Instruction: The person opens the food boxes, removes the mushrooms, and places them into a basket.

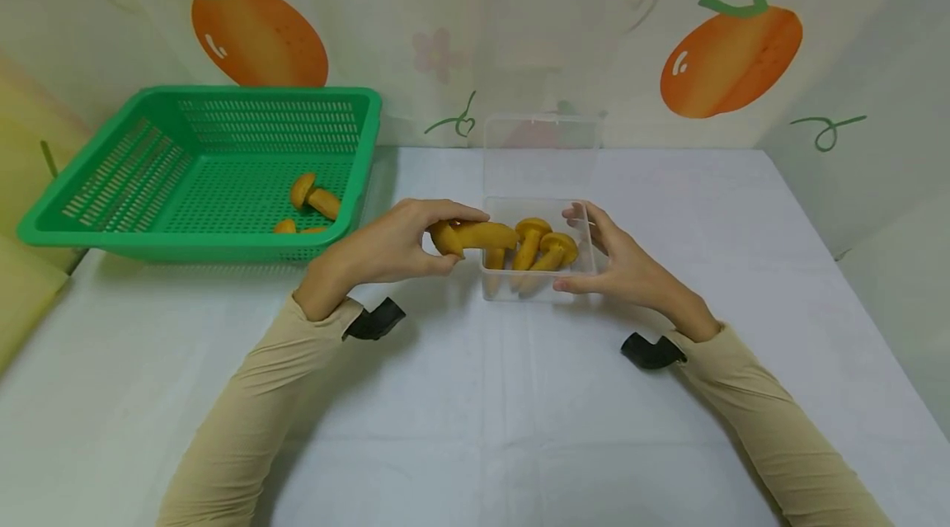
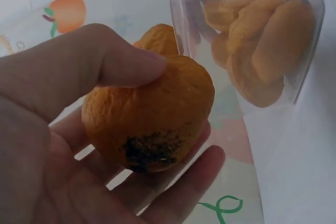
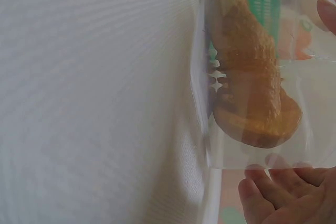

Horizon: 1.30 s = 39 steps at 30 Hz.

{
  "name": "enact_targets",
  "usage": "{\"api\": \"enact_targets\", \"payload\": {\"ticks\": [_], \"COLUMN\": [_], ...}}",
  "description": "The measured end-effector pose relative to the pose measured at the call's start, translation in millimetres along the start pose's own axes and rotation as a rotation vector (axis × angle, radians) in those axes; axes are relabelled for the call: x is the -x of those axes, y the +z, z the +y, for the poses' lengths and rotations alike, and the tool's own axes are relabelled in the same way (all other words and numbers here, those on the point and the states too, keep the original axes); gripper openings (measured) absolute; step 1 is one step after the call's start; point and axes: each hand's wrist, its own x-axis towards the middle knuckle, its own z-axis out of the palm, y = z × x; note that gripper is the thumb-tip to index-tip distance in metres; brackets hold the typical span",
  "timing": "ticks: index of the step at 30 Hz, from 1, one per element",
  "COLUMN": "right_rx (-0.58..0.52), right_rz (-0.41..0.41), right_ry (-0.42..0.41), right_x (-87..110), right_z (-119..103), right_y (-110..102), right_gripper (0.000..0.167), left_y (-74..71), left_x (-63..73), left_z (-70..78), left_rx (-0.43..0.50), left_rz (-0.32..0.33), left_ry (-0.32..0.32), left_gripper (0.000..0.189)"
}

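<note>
My left hand (image 1: 386, 247) holds a yellow-brown mushroom (image 1: 486, 235) on its side, between thumb and fingers, at the left edge of a clear plastic box (image 1: 538, 273). In the left wrist view the mushroom's cap (image 2: 149, 103) faces the camera and has a dark patch. Several similar mushrooms (image 1: 530, 242) lie inside the box, and its hinged lid (image 1: 540, 156) stands raised at the back. With fingers at the far right and thumb at the front, my right hand (image 1: 619, 259) grips the box's right end. Those fingers (image 3: 278, 195) show beside the clear wall in the right wrist view.
At the back left stands a green slotted basket (image 1: 185, 243) with a few mushrooms (image 1: 323, 201) in its right front corner. A white cloth (image 1: 519, 395) covers the table. Behind it hangs a curtain (image 1: 505, 32) printed with orange fruits.
</note>
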Motion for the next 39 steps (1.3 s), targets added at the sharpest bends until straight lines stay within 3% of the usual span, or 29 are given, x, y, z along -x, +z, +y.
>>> {"api": "enact_targets", "payload": {"ticks": [11,22,27,39], "right_rx": [0.005,-0.004,0.005,0.007], "right_rz": [-0.007,-0.012,-0.013,-0.017], "right_ry": [-0.012,-0.006,-0.015,-0.011], "right_x": [0.0,2.1,1.6,0.4], "right_z": [-0.1,-1.2,-0.3,1.7], "right_y": [-0.3,1.2,0.6,0.5], "right_gripper": [0.1,0.103,0.101,0.102], "left_y": [-12.2,-37.6,-47.9,-71.0], "left_x": [9.6,28.6,37.6,59.5], "left_z": [3.6,-12.3,-12.1,-16.2], "left_rx": [-0.049,-0.135,-0.173,-0.144], "left_rz": [0.085,0.204,0.258,0.274], "left_ry": [-0.002,-0.162,-0.191,-0.277], "left_gripper": [0.05,0.052,0.05,0.05]}}
